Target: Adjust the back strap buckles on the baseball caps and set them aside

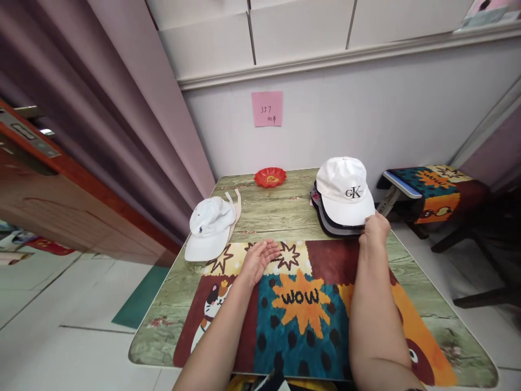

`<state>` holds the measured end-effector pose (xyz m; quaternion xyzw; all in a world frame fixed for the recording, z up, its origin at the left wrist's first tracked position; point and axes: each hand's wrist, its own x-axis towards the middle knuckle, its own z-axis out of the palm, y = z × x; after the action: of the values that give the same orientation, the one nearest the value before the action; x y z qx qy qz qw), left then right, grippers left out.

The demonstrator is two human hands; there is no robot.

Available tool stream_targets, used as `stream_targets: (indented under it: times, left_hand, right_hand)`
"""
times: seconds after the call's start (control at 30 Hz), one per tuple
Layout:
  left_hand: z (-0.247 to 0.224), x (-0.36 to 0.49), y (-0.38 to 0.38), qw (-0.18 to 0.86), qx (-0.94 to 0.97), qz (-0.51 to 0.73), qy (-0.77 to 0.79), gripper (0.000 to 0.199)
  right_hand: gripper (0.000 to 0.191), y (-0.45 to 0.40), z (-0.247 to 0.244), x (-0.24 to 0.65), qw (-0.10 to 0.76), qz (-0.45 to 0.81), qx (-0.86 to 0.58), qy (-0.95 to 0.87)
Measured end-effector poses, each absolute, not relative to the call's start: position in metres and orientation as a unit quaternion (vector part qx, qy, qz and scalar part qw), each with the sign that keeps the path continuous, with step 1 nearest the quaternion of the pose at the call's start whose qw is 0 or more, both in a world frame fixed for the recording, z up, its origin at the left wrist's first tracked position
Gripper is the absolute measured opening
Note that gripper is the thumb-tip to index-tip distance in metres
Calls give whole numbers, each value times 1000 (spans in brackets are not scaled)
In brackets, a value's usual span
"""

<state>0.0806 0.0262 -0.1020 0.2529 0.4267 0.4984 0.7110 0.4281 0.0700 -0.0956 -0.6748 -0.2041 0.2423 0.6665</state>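
Note:
A white cap with dark "CK"-like letters (344, 187) tops a stack of caps at the table's right side. Dark cap brims (337, 228) show under it. My right hand (375, 228) grips the right edge of the brim at the stack; whether it pinches one cap or more I cannot tell. My left hand (260, 260) hovers over or rests on the patterned mat (285, 326), fingers stretched out and holding nothing. To its left lies another white cap with a small dark logo (209, 225), its pale strap ends sticking up behind.
A red scalloped dish (270, 177) stands at the table's back edge, below a pink paper note (267, 108) on the wall. Purple curtain (134, 98) and a wooden door (73, 190) are at left. A stool with a patterned cover (437, 187) stands at right.

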Motion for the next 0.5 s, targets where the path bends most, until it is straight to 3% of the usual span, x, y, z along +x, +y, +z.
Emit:
stream_targets:
  times: [0.17,0.3,0.37,0.5]
  left_hand:
    - [-104,81,26,708,259,500,426,14]
    - [-106,81,27,707,266,500,424,15]
    - [-106,81,26,706,267,499,425,15]
    - [-106,81,25,707,269,502,420,15]
  right_hand:
    - [58,65,-91,425,633,90,-759,-119]
    - [78,68,-87,414,537,-58,-804,-248]
    - [88,70,-88,402,482,-59,-808,-333]
    - [90,70,-94,380,420,-2,-828,-371]
